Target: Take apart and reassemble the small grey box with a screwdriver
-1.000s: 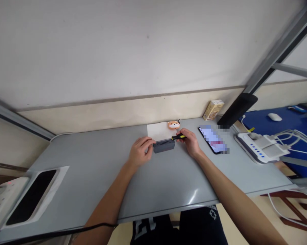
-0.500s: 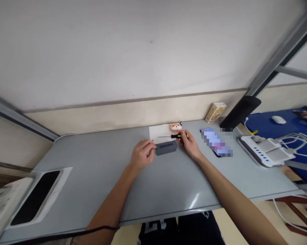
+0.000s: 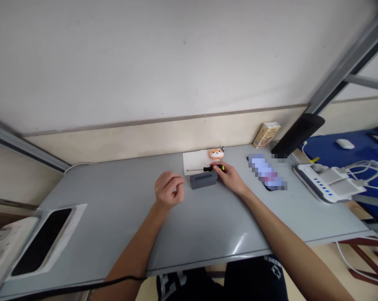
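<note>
I have the right hand (image 3: 231,179) at the centre right of the frame, its fingers closed around the black-and-yellow handle of a screwdriver (image 3: 209,169). The thin shaft points toward the left of the frame, over a white sheet (image 3: 192,160); I can't tell from here whether the tip touches the paper.

The dark grey slotted box (image 3: 203,181) sits at mid-frame, a little right of centre, on the grey counter (image 3: 122,192). It lies just below the screwdriver in my view, between the two hands. The right hand's fingers are close to its right end, but contact there is unclear to me.

My left hand (image 3: 169,189) is just beside the box, to its left and apart from it, fingers curled into a loose fist. I can't make out whether anything is tucked inside.

An orange-and-white case with an animal face (image 3: 216,154) is at the sheet's upper right corner. Right of the right hand I see a lit phone (image 3: 264,170), its screen pixelated; a small carton (image 3: 266,135) stands above it, by the wall.
</note>
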Demonstrator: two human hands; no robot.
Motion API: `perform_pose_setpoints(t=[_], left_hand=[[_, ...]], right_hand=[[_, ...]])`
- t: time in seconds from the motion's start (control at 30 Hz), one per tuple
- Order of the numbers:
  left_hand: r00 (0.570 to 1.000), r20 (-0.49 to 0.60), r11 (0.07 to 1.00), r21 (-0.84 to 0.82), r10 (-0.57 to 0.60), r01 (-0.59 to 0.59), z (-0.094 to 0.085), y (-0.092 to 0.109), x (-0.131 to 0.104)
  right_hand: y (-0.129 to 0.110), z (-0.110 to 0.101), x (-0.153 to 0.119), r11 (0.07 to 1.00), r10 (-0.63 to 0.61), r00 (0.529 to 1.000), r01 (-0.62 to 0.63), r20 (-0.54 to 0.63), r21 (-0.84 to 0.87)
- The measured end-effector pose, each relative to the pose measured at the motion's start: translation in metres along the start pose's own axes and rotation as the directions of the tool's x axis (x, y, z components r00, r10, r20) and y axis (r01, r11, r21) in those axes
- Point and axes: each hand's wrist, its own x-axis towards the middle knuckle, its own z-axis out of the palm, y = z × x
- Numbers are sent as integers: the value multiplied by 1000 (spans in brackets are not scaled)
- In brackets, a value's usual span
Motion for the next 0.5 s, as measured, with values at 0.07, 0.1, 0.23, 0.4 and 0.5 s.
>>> perform_pose_setpoints(t=[0.07, 0.1, 0.23, 0.4, 0.5], left_hand=[[1000, 15, 1000, -1, -8, 8, 2, 2, -2], [1000, 28, 1000, -8, -9, 10, 3, 4, -3], [993, 121, 999, -40, -3, 8, 8, 12, -6], [964, 259, 997, -19, -63, 71, 15, 19, -3], [917, 387, 992, -41, -97, 122, 19, 18, -2]], right_hand=[[-1, 1, -1, 1000, 10, 1000, -10, 12, 15], [-2, 1, -1, 1000, 17, 1000, -18, 14, 23], [-3, 1, 0, 999, 28, 999, -27, -28, 35], [-5, -3, 1, 983, 132, 983, -114, -131, 141], [-6, -9, 3, 947, 181, 961, -114, -207, 300]])
